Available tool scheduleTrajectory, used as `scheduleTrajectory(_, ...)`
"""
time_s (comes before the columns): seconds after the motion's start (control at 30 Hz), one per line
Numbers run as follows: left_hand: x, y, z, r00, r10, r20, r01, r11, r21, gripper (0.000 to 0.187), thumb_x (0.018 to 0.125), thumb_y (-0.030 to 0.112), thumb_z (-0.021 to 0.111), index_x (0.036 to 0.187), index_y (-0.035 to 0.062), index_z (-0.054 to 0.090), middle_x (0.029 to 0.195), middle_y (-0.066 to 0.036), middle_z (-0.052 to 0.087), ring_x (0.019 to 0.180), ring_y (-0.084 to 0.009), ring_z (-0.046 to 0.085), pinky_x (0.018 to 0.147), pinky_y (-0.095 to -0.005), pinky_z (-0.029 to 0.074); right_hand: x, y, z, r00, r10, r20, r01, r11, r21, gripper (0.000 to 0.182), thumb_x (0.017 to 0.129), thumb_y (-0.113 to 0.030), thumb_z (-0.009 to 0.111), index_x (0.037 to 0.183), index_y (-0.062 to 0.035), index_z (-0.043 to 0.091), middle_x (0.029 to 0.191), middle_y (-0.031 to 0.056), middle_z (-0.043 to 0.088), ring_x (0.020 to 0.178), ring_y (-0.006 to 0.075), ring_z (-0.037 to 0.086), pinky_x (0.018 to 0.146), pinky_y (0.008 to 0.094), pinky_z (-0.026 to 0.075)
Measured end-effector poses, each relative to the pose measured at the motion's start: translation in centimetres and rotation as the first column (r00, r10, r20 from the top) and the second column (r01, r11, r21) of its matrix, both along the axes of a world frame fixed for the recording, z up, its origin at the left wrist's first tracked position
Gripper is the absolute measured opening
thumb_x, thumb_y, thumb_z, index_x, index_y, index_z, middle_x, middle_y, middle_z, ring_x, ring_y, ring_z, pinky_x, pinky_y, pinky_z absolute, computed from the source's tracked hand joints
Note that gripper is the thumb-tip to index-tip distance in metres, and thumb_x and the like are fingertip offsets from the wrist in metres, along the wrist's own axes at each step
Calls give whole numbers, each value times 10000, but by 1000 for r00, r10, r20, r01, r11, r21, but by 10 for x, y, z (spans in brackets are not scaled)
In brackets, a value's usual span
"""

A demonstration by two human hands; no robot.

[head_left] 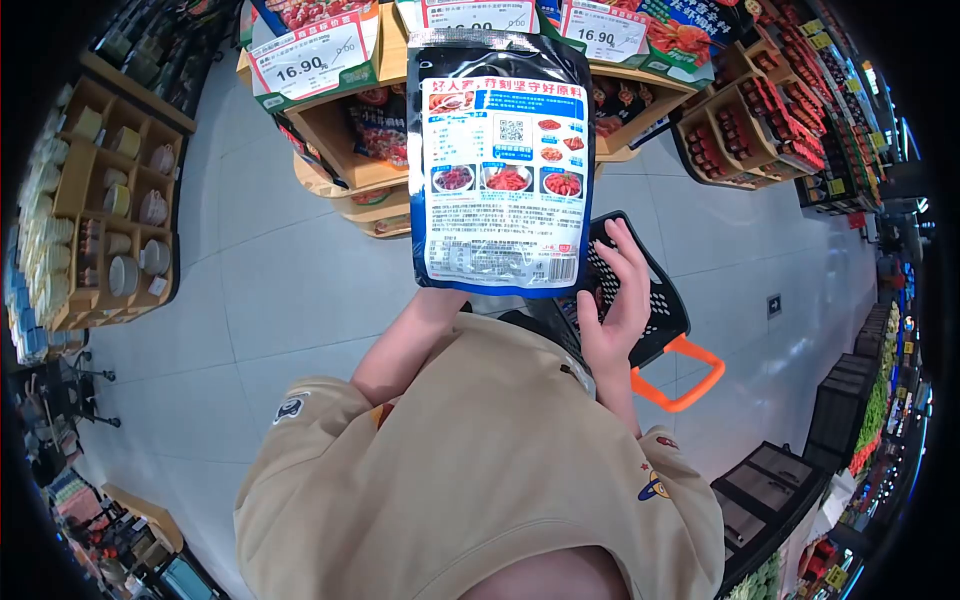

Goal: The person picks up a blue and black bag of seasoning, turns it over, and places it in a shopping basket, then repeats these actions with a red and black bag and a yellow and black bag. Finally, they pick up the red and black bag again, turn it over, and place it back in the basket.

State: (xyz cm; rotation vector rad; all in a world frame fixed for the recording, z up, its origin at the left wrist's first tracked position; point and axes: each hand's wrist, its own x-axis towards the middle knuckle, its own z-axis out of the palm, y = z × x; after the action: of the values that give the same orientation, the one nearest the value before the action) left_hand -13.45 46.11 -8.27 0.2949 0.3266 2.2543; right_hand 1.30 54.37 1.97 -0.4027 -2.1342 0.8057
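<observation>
A large seasoning pouch [505, 210] is held up in front of me, its printed back towards the camera. Small food pictures, a QR code and a barcode show on its white panel, framed in black and blue. My left hand is hidden behind the pouch's lower part and supports it; only the wrist [445, 299] shows below the bottom edge. Beside the pouch's lower right corner, my right hand [620, 300] is open with fingers apart and nothing in it. Beneath that hand is a black shopping basket [660, 300] with an orange handle [697, 392].
Right ahead stands a wooden display shelf [400, 180] with similar pouches and price tags [315, 62] reading 16.90. Another wooden shelf [90, 260] with crockery is at left. Shelves of red packages [740, 120] stand at right, black crates [770, 490] at lower right. Grey floor tiles [260, 300] lie between.
</observation>
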Motion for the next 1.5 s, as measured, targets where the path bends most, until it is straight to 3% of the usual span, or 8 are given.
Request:
scheduleTrajectory(0.67, 0, -11, 31, 954, 58, -295, -79, 995, -62, 528, 836, 317, 400, 1238, 15, 238, 1204, -147, 367, 1071, -247, 414, 867, -368, 370, -19, -1, 4, 996, 51, 79, -29, 966, -256, 376, 619, -6, 560, 989, 4, 496, 975, 121, 517, 822, 197, 506, 739, 290, 398)
scheduleTrajectory(0.8, -1, -6, 33, 949, -215, -231, 238, 968, 74, 547, 841, 351, 371, 1254, 26, 220, 1229, -158, 343, 1101, -269, 386, 887, -393, 355, -25, -6, 0, 979, 138, 151, -109, 977, -185, 408, 630, -41, 604, 1016, -9, 478, 928, 112, 521, 770, 210, 503, 691, 287, 411)
scheduleTrajectory(0.87, 1, -5, 22, 926, -312, -214, 278, 945, -172, 599, 824, 417, 372, 1255, 27, 227, 1236, -150, 338, 1094, -259, 394, 896, -386, 347, -25, -10, -4, 985, 105, 134, -85, 986, -146, 407, 625, -58, 616, 1007, -8, 486, 923, 127, 524, 807, 249, 508, 709, 310, 409)
scheduleTrajectory(0.93, -3, 8, 19, 868, -477, 134, 485, 874, -30, 628, 813, 457, 371, 1250, 26, 240, 1232, -144, 341, 1094, -254, 391, 904, -375, 341, -23, -15, 2, 973, 133, 187, -79, 959, -271, 512, 620, -93, 641, 1082, -18, 433, 1008, 149, 486, 908, 276, 489, 765, 328, 398)
scheduleTrajectory(1.1, 10, 30, 33, 870, -102, -483, -77, 939, -336, 612, 722, 41, 385, 1276, 23, 126, 1223, -124, 288, 1114, -198, 323, 922, -289, 272, -29, -21, -3, 948, 175, 266, -38, 892, -451, 772, 617, -143, 685, 1219, -13, 220, 1169, 196, 330, 1077, 293, 391, 858, 333, 369)
scheduleTrajectory(1.2, 15, 24, 48, 715, -150, -683, -220, 879, -424, 614, 758, 99, 468, 1269, 11, 139, 1216, -138, 293, 1105, -194, 332, 916, -285, 279, -31, -21, -5, 964, 145, 223, 17, 802, -596, 732, 663, -96, 644, 1230, -10, 190, 1172, 171, 333, 1109, 262, 363, 884, 365, 355)
scheduleTrajectory(1.4, 1, 26, 31, 588, -197, -784, -329, 827, -455, 524, 794, 118, 471, 1245, 11, 228, 1249, -139, 295, 1109, -219, 336, 920, -302, 269, -17, -9, -56, 994, 16, -105, -90, 645, -759, 538, 741, 59, 439, 1222, -12, 209, 1117, 132, 392, 955, 149, 492, 771, 243, 426)
scheduleTrajectory(1.5, -1, 26, 32, 742, -123, -659, -354, 763, -541, 501, 763, 89, 513, 1211, 42, 291, 1207, -120, 336, 1002, -184, 391, 852, -301, 321, -3, 0, -54, 977, -88, -192, -154, 328, -932, 486, 717, 52, 395, 1183, 6, 267, 1080, 128, 444, 941, 170, 498, 794, 283, 417)
